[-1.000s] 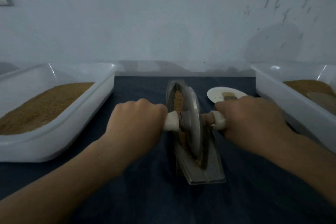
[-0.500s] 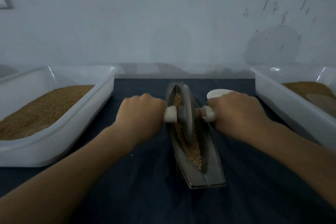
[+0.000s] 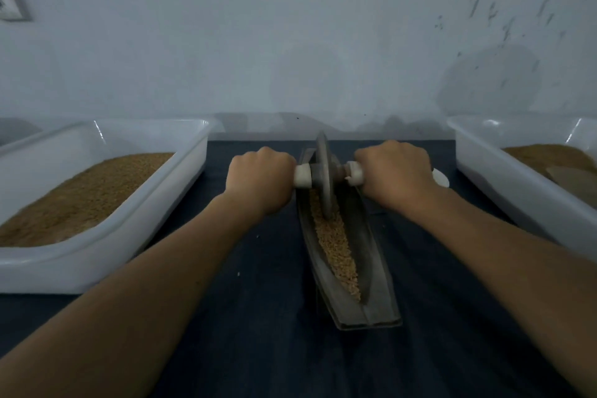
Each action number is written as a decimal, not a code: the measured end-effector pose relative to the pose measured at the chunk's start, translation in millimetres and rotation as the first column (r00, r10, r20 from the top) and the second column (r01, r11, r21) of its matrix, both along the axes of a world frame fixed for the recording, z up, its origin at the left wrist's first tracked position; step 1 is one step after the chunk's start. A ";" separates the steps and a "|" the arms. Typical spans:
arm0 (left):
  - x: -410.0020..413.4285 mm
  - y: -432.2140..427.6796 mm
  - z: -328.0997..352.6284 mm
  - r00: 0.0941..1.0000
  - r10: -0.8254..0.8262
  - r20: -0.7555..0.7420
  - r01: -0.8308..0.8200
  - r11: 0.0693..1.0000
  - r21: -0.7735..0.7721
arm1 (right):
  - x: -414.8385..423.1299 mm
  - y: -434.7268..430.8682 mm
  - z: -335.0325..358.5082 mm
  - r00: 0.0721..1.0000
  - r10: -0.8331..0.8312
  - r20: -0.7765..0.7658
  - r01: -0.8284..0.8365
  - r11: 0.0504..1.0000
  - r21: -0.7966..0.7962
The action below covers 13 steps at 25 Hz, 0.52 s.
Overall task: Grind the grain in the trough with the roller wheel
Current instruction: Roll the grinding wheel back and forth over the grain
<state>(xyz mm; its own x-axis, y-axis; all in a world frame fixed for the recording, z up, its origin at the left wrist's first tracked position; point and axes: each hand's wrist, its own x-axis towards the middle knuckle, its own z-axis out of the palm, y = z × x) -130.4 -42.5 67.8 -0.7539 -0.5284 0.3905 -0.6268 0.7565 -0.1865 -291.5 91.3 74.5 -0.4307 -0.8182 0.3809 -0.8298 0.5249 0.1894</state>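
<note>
Your left hand (image 3: 258,181) and right hand (image 3: 395,173) each grip a handle of the wheel (image 3: 324,178), which stands at the trough's (image 3: 371,268) far end, grain (image 3: 336,245) lying nearer you.

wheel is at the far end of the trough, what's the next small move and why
Probably roll the roller wheel toward the body. It sits at the far end of the trough, while most of the grain lies in the near half. The left hand and right hand each grip a handle, so an even pull seems feasible.
</note>
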 end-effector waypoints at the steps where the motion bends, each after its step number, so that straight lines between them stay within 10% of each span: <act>1: 7.2 4.0 -3.3 1.000 -0.009 0.003 0.009 1.000 0.010 | 1.5 7.5 -0.6 1.000 0.015 0.009 -0.015 1.000 0.021; 7: 60.2 44.0 -10.5 0.966 -0.252 -0.064 0.230 0.941 -0.250 | 17.6 87.3 -22.4 0.959 0.230 -0.167 -0.244 0.968 -0.067; 13: 0.4 4.5 -0.5 1.000 0.003 -0.005 -0.004 0.997 -0.075 | 3.0 9.8 -6.5 0.997 -0.016 0.073 0.017 1.000 -0.011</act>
